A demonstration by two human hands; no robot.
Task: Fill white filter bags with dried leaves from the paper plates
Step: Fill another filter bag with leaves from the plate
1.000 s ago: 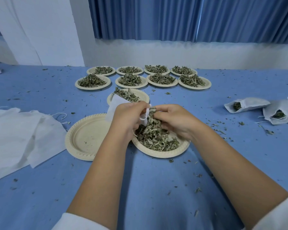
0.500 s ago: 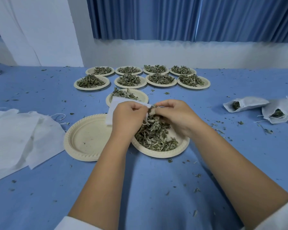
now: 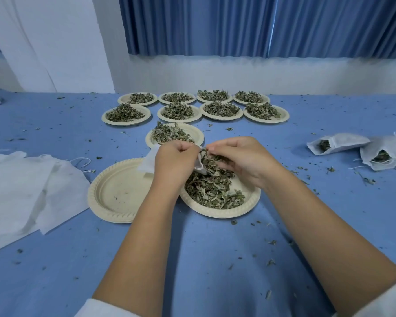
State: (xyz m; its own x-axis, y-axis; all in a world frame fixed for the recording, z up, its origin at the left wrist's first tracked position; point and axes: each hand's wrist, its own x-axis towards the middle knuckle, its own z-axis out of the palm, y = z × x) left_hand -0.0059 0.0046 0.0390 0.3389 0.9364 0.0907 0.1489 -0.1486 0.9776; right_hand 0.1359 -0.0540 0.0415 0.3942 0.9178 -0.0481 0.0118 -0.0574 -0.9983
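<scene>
No writing, label, brand, number or sign can be read; the paper plates (image 3: 114, 191), white filter bags (image 3: 338, 144) and blue table cover (image 3: 215, 259) are seen unmarked.

This looks like a plain workroom set up for packing herbs by hand. A wide worktop (image 3: 55, 259) under blue cloth carries paper plates (image 3: 266, 120) of dried leaves (image 3: 220, 108) laid out in two neat rows — similar portions, batch fashion. A pile of flat white filter bags (image 3: 28, 191) lies at the left, filled bags (image 3: 343, 143) at the right, and leaf crumbs (image 3: 271, 242) litter the cloth. Behind run pleated blue curtains (image 3: 238, 24) above a bare white wall (image 3: 238, 72); white sleeves (image 3: 386, 303) show on the person's arms
</scene>
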